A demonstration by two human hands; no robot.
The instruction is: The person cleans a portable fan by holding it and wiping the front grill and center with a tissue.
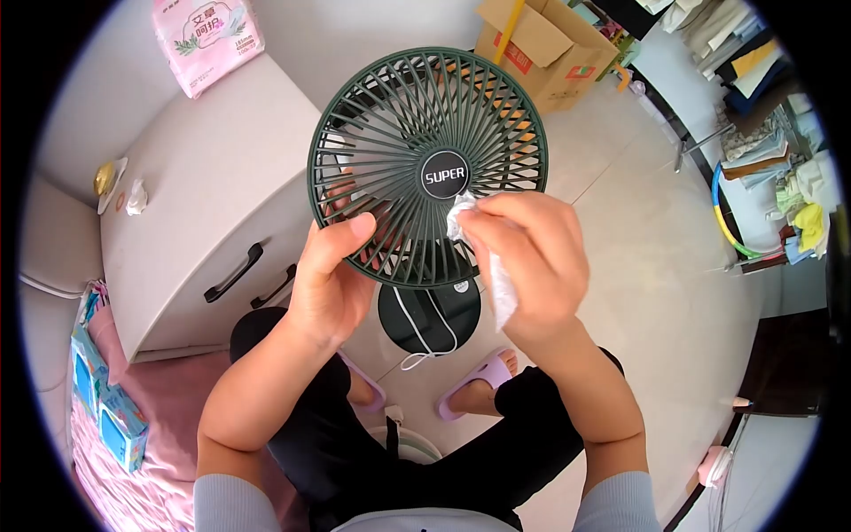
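Note:
A dark green electric fan (445, 174) with a round slatted guard and a "SUPER" badge at its centre is held up before me. My left hand (333, 275) grips the lower left rim of the guard, thumb on the front and fingers showing behind the slats. In my right hand (539, 257) a crumpled white tissue (459, 218) is pinched, touching the slats just below the badge; its loose end hangs under the palm. Beneath the guard shows a dark round base (399, 321), with a white cable (433, 355) looped across it.
On the left stands a pale cabinet (208, 151) with black handles, bearing a pink package (208, 44) and a crumpled white tissue. An open cardboard box (541, 53) sits behind the fan. Clothes (807, 213) hang at right. Pink bedding (186, 426) lies at lower left.

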